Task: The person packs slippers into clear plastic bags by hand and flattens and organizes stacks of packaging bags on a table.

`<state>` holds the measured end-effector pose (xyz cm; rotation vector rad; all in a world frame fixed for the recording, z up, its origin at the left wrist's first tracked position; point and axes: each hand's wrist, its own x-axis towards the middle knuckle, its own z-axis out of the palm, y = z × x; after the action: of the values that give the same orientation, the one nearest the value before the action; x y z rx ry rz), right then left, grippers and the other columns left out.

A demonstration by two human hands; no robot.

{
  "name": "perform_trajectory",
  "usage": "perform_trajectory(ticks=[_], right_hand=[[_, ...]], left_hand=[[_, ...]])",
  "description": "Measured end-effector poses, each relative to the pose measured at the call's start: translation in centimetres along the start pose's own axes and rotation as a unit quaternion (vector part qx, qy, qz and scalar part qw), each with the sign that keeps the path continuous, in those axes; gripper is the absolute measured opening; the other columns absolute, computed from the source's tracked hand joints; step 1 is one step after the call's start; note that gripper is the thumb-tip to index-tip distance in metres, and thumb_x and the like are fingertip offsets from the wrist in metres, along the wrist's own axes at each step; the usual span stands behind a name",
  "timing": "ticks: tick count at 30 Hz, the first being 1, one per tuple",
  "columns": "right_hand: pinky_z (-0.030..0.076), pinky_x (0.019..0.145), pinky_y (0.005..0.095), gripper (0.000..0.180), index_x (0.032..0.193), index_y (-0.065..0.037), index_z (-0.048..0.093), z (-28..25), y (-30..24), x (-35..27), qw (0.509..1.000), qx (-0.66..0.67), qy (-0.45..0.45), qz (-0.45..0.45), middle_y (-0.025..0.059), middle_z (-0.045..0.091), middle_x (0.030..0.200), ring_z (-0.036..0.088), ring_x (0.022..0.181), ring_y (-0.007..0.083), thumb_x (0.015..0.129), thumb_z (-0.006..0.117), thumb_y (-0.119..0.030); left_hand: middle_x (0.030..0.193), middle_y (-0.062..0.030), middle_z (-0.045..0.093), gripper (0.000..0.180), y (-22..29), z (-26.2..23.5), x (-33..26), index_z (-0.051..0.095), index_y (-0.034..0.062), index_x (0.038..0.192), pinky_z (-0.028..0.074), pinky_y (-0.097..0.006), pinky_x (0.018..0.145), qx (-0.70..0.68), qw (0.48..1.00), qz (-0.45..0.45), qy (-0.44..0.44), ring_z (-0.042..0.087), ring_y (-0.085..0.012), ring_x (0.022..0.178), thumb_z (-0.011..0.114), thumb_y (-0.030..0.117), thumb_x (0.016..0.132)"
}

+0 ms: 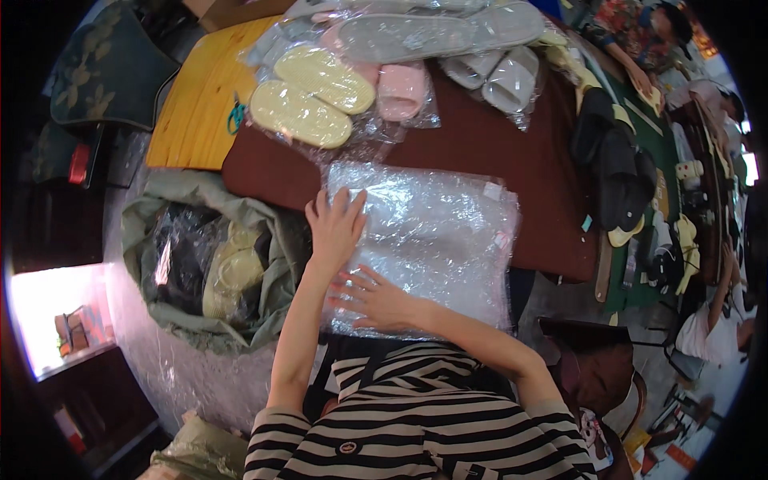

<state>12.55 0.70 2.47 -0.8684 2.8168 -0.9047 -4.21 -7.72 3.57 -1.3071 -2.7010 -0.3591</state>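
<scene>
A stack of clear plastic bags (pixel 432 232) lies over the near edge of the brown cloth-covered table, close to my body. My left hand (pixel 336 228) rests flat on the stack's left edge, fingers spread and pointing away from me. Nearer to me, my right hand (pixel 376 300) reaches across the bags to their lower left part, its fingers apart. Neither hand grips anything. Beyond the bags lie bagged yellow slippers (pixel 302 118), soles up, and a bagged pink slipper (pixel 402 90). Grey slippers (pixel 512 78) in clear bags are farther right.
An open green sack (pixel 152 280) at my left holds bagged dark and yellow slippers. Teal scissors (pixel 236 116) lie on the yellow wooden tabletop (pixel 196 104). Black slippers (pixel 616 176) line the right side. A chair (pixel 108 68) stands at far left; other people work at right.
</scene>
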Motion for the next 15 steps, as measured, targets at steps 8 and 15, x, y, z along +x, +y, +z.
perform_trajectory(ticks=[8, 15], right_hand=[[0.025, 0.118, 0.0543, 0.059, 0.141, -0.007, 0.049, 1.6, -1.4, -0.2, 0.997, 0.058, 0.045, -0.019, 0.0147, 0.047, 0.148, 0.039, 0.142, 0.0311, 0.099, 0.051, -0.047], [0.018, 0.118, 0.0616, 0.050, 0.145, -0.018, 0.050, -5.2, -0.9, -6.5, 0.962, -0.073, 0.068, 0.253, 0.0129, 0.031, 0.158, 0.026, 0.147, 0.0357, 0.100, 0.054, -0.038]], left_hand=[[0.141, -0.0104, 0.047, 0.045, 0.3, 1.8, -0.1, 0.059, 0.0226, 0.137, 0.026, -0.056, 0.113, -0.013, 0.998, -0.010, 0.061, 0.037, -0.0427, 0.129, 0.062, 0.026, 0.092], [0.146, -0.0107, 0.045, 0.046, 0.2, 2.4, -0.7, 0.059, 0.0232, 0.137, 0.025, -0.057, 0.113, -0.012, 0.998, -0.001, 0.064, 0.035, -0.0429, 0.133, 0.061, 0.029, 0.092]])
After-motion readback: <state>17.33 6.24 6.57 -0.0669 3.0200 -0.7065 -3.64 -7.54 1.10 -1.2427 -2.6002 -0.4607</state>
